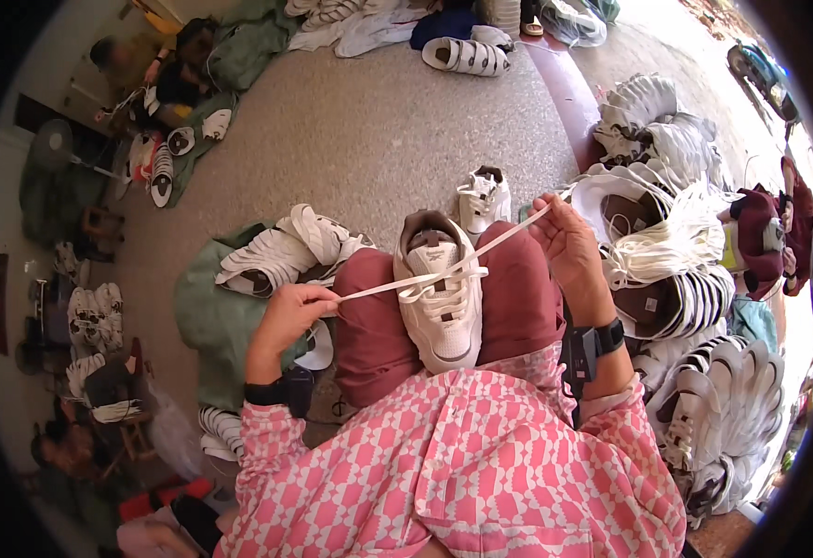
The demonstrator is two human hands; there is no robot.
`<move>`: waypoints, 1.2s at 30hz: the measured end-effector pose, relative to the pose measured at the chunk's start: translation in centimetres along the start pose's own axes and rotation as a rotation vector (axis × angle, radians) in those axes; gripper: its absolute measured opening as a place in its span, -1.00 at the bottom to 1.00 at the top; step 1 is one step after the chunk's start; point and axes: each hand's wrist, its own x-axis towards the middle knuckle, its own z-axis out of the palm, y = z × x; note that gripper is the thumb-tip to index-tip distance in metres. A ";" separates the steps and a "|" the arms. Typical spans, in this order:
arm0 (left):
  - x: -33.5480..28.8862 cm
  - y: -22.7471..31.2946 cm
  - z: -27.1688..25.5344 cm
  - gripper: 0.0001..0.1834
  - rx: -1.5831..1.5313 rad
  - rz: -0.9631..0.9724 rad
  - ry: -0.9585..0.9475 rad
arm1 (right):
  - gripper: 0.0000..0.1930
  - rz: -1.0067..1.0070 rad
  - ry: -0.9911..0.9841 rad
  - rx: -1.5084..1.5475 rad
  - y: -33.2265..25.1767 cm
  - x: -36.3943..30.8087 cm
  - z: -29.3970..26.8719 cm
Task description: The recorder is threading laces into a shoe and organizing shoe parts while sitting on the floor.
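A white sneaker upper [454, 337] lies between my knees, its toe toward me and its brown-lined opening away. Flat white shoelace [502, 241] runs through its eyelets, with loops lying over the tongue. My left hand [297, 312] pinches one lace end to the left of the shoe. Higher up on the right, my right hand [565, 237] pinches the other end between thumb and fingers. The lace stretches nearly straight between both hands, slanting across the shoe. Just beyond my right knee, a second laced white shoe [485, 198] sits on the floor.
Beside my right arm are stacked white shoe uppers [676, 302] and a bundle of white laces [674, 237]. More uppers [281, 251] rest on green cloth [211, 321] at my left. Other people sit along the left side, near a fan [55, 141]. A motorcycle [762, 79] stands far right.
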 end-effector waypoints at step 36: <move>9.4 4.5 11.9 -0.89 0.053 0.440 -0.114 | -0.78 0.384 -0.442 -0.854 1.8 -2.7 4.9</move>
